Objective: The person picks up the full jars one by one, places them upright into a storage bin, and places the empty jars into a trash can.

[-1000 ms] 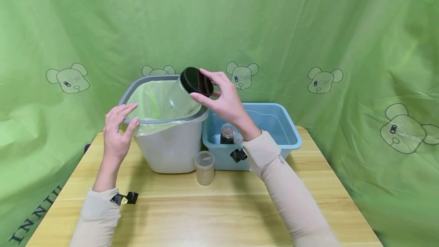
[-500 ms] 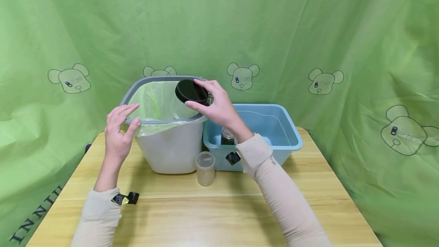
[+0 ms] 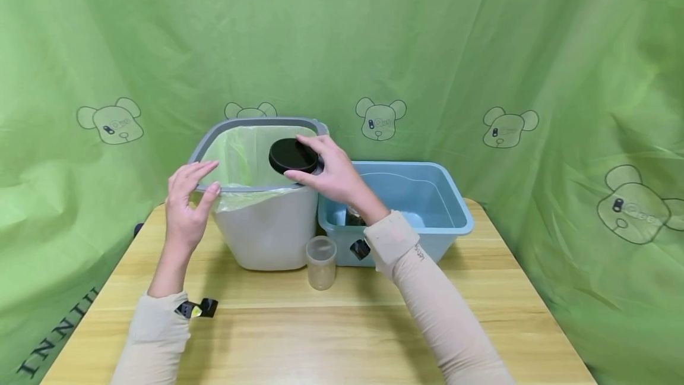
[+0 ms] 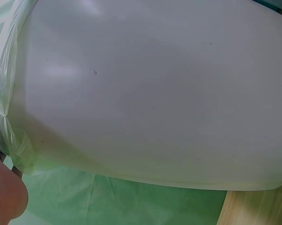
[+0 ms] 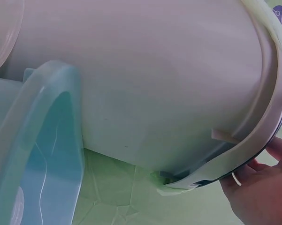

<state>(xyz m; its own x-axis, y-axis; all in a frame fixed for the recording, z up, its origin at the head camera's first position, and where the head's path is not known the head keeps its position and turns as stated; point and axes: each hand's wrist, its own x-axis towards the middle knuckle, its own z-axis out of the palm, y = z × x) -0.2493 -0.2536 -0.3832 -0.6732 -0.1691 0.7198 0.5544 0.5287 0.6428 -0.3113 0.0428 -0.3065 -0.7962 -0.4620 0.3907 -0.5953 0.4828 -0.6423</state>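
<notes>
The right hand (image 3: 333, 174) pinches a round black lid (image 3: 293, 155) with its thumb and fingers curled around the edge. The lid is held over the open top of the white bin (image 3: 267, 230), close to the bin's right rim. I cannot tell if a jar is under the lid, because the hand and the lid hide that spot.

The left hand (image 3: 184, 207) is on the other side of the bin. Its fingers are straight and a bit spread, and its fingertips (image 3: 211, 190) touch the gray rim (image 3: 214, 138) of the bin at the left front. It grips nothing. A thin green bag (image 3: 240, 153) lines the bin and folds over the rim, just under these fingers.

Just below the right hand, a small clear cup (image 3: 320, 261) stands upright on the worktop (image 3: 342, 325). It is right in front of the bin and the blue tub (image 3: 427, 195), in the gap where they meet. The blue tub sits under and behind the right wrist, touching the bin or very near it. Something dark in the tub peeks out beside the right wrist, but it is too hidden to tell what it is.

In the left wrist view the white side of the bin (image 4: 150, 93) fills nearly all of the picture. In the right wrist view the bin (image 5: 145, 84) and the edge of the blue tub (image 5: 42, 117) are close together, and the fingers (image 5: 258, 187) show low at the right.
</notes>
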